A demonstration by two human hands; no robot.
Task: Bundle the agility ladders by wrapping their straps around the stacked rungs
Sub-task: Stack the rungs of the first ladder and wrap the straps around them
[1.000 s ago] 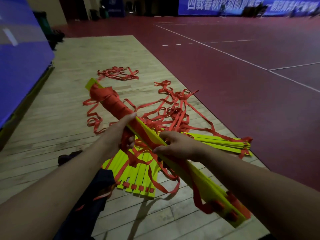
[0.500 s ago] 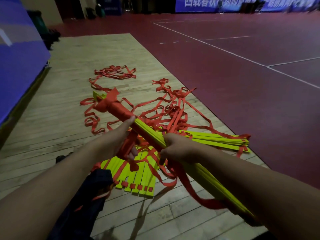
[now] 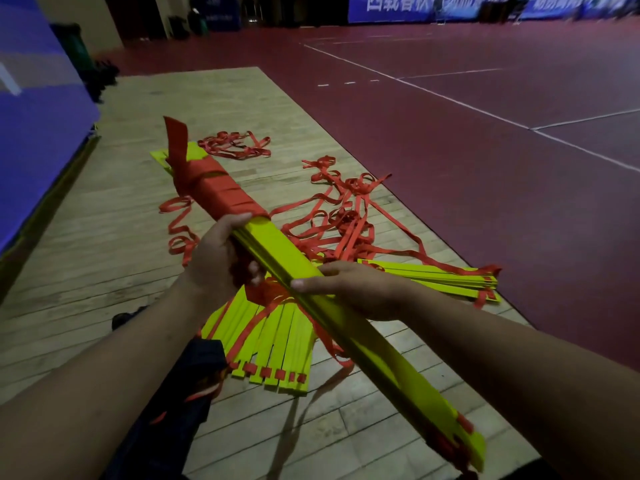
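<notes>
A person holds a yellow stack of rungs (image 3: 287,251) slantwise above a wooden floor (image 3: 104,237), its far end wound tightly in red strap (image 3: 221,192). The left hand (image 3: 211,261) grips the stack just below the wrapping, fingers curled underneath among strap. The right hand (image 3: 356,289) clasps it nearer the middle, thumb on the near edge. Below lie a fanned ladder (image 3: 277,341), a second flat bundle (image 3: 433,275) and tangled loose straps (image 3: 346,216), beside a dark red court (image 3: 485,168).
</notes>
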